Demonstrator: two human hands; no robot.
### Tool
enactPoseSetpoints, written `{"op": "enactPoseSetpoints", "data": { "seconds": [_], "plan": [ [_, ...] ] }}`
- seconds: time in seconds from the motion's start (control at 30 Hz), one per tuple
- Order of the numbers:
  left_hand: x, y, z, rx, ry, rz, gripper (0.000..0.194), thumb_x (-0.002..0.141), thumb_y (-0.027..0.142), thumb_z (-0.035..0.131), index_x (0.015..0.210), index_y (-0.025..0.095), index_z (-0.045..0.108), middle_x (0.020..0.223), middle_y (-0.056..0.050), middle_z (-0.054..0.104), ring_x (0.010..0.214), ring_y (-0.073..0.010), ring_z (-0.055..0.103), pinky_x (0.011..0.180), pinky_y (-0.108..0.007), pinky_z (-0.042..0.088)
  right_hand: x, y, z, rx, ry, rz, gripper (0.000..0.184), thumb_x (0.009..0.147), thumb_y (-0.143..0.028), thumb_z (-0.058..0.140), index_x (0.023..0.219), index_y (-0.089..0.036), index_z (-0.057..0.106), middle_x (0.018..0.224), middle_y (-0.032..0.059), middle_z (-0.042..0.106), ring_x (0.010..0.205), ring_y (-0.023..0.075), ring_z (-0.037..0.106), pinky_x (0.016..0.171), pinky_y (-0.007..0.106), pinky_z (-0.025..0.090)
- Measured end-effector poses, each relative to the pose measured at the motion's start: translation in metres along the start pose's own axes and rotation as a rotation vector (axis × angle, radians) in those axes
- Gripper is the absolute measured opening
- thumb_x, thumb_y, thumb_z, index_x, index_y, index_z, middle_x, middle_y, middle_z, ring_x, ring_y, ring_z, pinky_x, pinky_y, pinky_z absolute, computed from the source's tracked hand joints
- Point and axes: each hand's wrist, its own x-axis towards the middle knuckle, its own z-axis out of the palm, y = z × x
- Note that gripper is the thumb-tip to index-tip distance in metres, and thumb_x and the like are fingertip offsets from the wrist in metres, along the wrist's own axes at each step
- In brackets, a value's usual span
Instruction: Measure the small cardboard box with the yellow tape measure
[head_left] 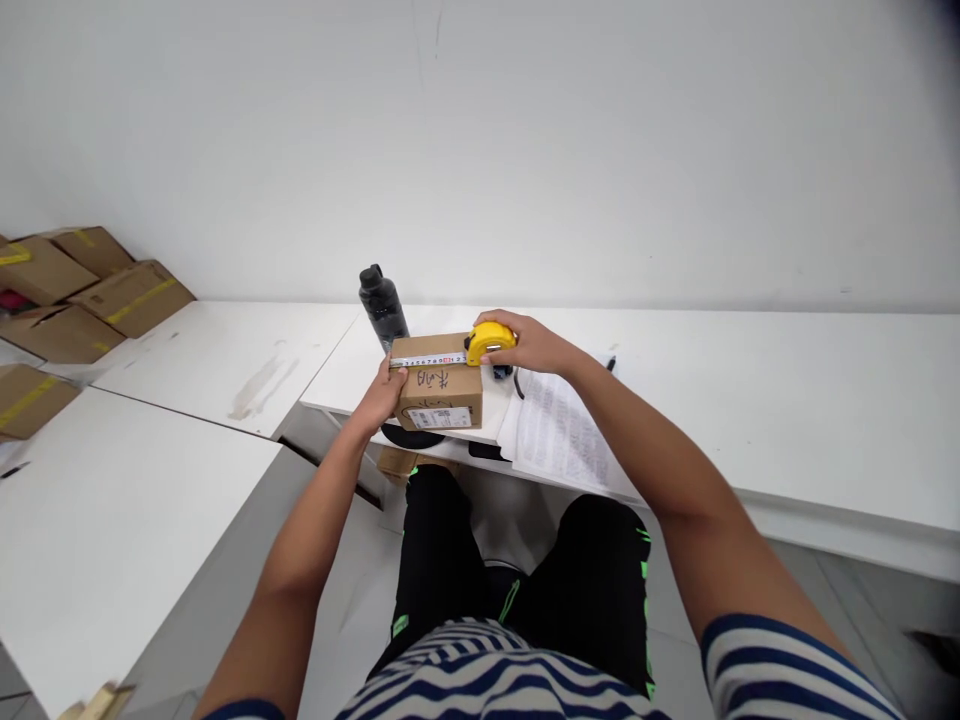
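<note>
A small brown cardboard box (442, 385) with handwriting and a white label sits at the front edge of the white desk. Across its top lies the pulled-out blade of a yellow tape measure (491, 340), numbers facing up. My right hand (532, 345) is closed around the tape measure's case at the box's right edge. At the left edge, my left hand (382, 392) grips the box's side, its thumb on top by the blade's end. Part of the left fingers is hidden behind the box.
A dark bottle (384, 305) stands behind the box. Printed papers (562, 425) lie to the right, with a black pen (611, 363) near their top. Several cardboard boxes (135, 297) are piled at the far left. A white wall (570, 150) rises behind the desk (787, 400).
</note>
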Motion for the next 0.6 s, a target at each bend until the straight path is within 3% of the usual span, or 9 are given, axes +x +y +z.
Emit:
{"op": "enactPoseSetpoints", "data": {
  "seconds": [0.2,0.43,0.5,0.6],
  "plan": [
    [0.002,0.002,0.002,0.038,-0.025,-0.019,0.065,0.093,0.053,0.050,0.152,0.031,0.032,0.118,-0.009,0.067,0.083,-0.0228,0.067,0.066,-0.036,0.057,-0.015,-0.001,0.001,0.016,0.037,0.035,0.053,0.071,-0.041,0.077,0.119,-0.024,0.066,0.123,0.0069,0.064,0.101,0.0265,0.063,0.089,0.046,0.053],
    [0.010,0.002,0.011,0.006,-0.070,0.024,0.055,0.093,0.048,0.051,0.142,0.024,0.044,0.114,-0.010,0.068,0.078,-0.0209,0.066,0.063,-0.033,0.056,-0.032,-0.011,0.010,-0.051,0.170,0.054,0.047,0.072,-0.040,0.077,0.115,-0.025,0.065,0.120,0.0057,0.066,0.107,0.0287,0.062,0.096,0.049,0.050],
    [0.011,0.002,0.009,0.026,-0.079,0.011,0.053,0.093,0.049,0.049,0.141,0.025,0.045,0.113,-0.010,0.068,0.077,-0.0211,0.066,0.059,-0.032,0.055,-0.045,-0.012,0.005,-0.049,0.192,0.064,0.046,0.072,-0.042,0.078,0.114,-0.026,0.065,0.117,0.0057,0.067,0.104,0.0286,0.063,0.094,0.050,0.051],
    [0.012,0.003,0.007,0.067,-0.070,-0.013,0.052,0.094,0.049,0.048,0.140,0.025,0.045,0.115,-0.011,0.067,0.079,-0.0220,0.066,0.057,-0.031,0.054,-0.084,-0.009,-0.022,-0.014,0.334,0.208,0.050,0.068,-0.048,0.081,0.112,-0.029,0.067,0.111,0.0068,0.069,0.093,0.0280,0.066,0.083,0.051,0.056]
  ]
}}
